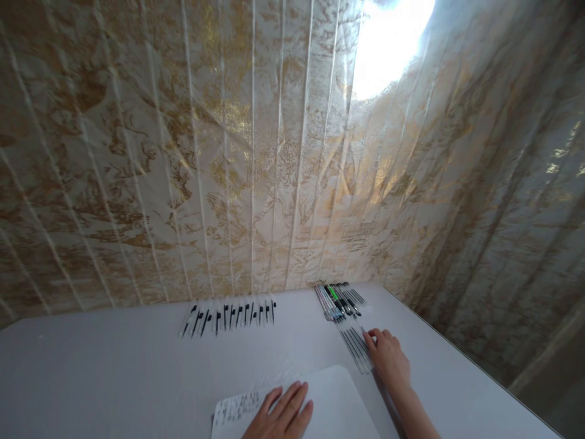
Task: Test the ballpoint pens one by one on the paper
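Observation:
My left hand [284, 413] lies flat, fingers stretched out, on an open white notebook [338, 396] near the front of the table. Small dark handwriting covers the notebook's upper left corner. Over to the right, my right hand [388, 356] is at a row of thin grey pen refills [354, 347]. Its thumb and forefinger are pinched together at the end of a pen refill [364, 330], most of which is hidden by the hand.
A bundle of pens [326, 303], one bright green, lies behind the refills. Several clear pens with black parts [232, 317] stand in a spaced row at the back left of the white table [114, 366]. A patterned curtain [228, 152] hangs behind; the table's right edge slopes past my arm.

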A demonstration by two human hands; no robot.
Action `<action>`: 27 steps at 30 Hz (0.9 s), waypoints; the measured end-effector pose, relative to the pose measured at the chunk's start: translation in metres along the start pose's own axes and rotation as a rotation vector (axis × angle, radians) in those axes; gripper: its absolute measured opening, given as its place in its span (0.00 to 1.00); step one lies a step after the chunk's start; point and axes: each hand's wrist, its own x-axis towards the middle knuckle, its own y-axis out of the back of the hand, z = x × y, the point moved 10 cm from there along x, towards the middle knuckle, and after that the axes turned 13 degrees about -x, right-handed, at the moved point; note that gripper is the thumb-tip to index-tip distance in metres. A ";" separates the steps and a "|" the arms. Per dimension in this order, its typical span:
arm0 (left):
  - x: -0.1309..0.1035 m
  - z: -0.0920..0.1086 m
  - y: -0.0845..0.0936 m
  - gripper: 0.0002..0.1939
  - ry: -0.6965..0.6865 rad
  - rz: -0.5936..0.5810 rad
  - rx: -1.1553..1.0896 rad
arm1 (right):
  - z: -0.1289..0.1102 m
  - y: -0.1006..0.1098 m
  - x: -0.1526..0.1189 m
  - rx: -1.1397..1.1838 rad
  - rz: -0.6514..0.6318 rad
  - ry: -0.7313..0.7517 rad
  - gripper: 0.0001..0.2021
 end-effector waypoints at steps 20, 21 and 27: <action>0.001 -0.009 0.000 0.33 0.190 -0.106 -0.425 | -0.039 -0.008 -0.032 -0.101 0.107 0.037 0.23; 0.001 -0.009 0.000 0.32 0.199 -0.116 -0.427 | -0.040 -0.007 -0.034 -0.103 0.113 0.039 0.22; -0.001 -0.003 0.017 0.31 0.279 -0.116 -0.408 | -0.043 -0.006 -0.035 -0.113 0.119 0.066 0.23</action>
